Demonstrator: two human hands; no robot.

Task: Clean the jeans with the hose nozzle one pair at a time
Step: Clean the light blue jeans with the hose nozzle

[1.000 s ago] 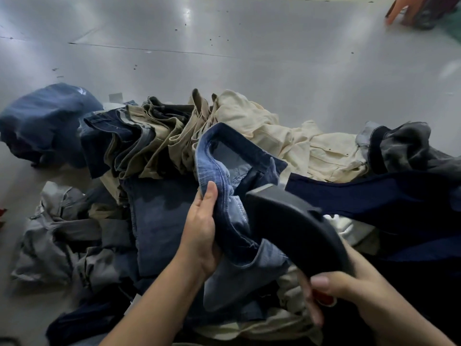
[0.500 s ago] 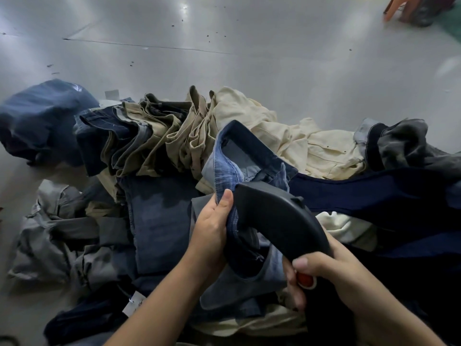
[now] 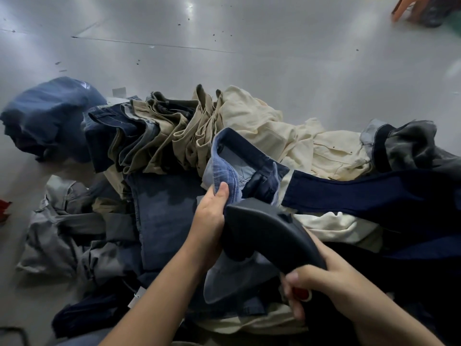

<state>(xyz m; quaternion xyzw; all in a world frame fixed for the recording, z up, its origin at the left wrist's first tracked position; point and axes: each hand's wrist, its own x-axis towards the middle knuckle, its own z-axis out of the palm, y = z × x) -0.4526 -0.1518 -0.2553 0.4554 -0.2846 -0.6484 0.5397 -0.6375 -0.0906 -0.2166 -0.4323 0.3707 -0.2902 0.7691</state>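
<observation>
The left hand (image 3: 210, 216) has its thumb and fingers pinched on the faded light-blue denim waistband of a pair of jeans (image 3: 225, 168), holding that band up so its opening gapes. The right hand (image 3: 321, 283) is curled round the grip of a dark grey curved plastic hose nozzle (image 3: 264, 231), with a finger at a small red trigger (image 3: 300, 293) under the grip. The nozzle's blunt front end lies just beside the left thumb and against the held jeans, below the lifted waistband. Those jeans sit on top of a heap of garments, about its middle. Taking the held jeans as the mark: behind them lie folded khaki trousers (image 3: 179, 131) and a crumpled cream garment (image 3: 287, 136); to their right runs a dark navy trouser leg (image 3: 369, 193); to their left lie dark blue jeans (image 3: 162, 213) and grey trousers (image 3: 74, 236); farther left, apart from the heap, sits a blue bundle (image 3: 50, 116). All of it rests on a pale grey floor (image 3: 249, 58).
</observation>
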